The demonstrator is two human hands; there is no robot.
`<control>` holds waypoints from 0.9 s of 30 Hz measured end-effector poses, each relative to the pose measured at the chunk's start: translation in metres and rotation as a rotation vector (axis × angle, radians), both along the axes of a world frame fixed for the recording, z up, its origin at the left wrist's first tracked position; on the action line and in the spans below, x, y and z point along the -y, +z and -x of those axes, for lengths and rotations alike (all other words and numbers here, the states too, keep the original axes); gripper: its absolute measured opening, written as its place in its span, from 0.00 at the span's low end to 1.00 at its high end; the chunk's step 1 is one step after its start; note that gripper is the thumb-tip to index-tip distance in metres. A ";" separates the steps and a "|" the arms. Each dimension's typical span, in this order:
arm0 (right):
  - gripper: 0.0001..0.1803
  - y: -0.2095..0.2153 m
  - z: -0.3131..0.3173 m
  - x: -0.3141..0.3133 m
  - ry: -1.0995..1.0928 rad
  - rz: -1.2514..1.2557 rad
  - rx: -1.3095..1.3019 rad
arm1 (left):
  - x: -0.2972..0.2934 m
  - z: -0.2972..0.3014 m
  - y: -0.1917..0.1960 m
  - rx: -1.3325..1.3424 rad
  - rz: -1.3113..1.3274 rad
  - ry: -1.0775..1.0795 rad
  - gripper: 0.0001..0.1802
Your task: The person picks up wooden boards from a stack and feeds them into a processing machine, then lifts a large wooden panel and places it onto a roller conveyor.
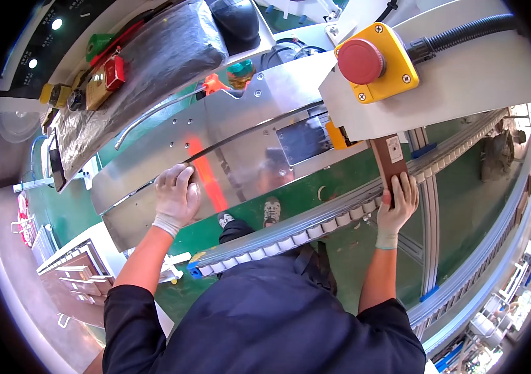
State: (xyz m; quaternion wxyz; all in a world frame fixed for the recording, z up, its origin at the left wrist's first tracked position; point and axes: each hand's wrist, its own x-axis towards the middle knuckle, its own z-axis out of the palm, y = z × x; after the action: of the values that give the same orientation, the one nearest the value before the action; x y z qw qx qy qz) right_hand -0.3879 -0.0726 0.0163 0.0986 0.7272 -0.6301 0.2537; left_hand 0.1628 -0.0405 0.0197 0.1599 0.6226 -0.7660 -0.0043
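Observation:
My left hand (177, 197), in a thin pale glove, rests on the sloping metal plate (246, 156) beside its long dark slot. Its fingers are bent and close together, and whatever may be in them is hidden. On the right, my gloved right hand (399, 204) grips the near end of a brown board (385, 159) with a white label. Thumb and fingers lie along the board's sides. The board's far end passes under the pale machine housing (452, 81), out of sight. Below it runs a roller rail (315, 229) with white rollers.
A red push button (361, 61) on a yellow box sits on the housing. At upper left, a plastic-wrapped shelf (153, 75) carries a tape measure (59, 95) and small tools. A second roller rail (496, 230) curves along the right. Stacked panels (84, 274) stand lower left.

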 end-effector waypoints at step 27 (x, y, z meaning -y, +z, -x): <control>0.13 0.018 -0.060 -0.004 -0.081 -0.526 -0.074 | 0.001 0.009 0.002 -0.112 -0.024 0.022 0.20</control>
State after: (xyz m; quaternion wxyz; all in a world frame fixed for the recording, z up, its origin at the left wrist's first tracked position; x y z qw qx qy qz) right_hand -0.3281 -0.0683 0.0343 -0.0608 0.7107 -0.6991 0.0503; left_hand 0.1541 -0.0414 0.0214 0.1951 0.6316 -0.7489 -0.0466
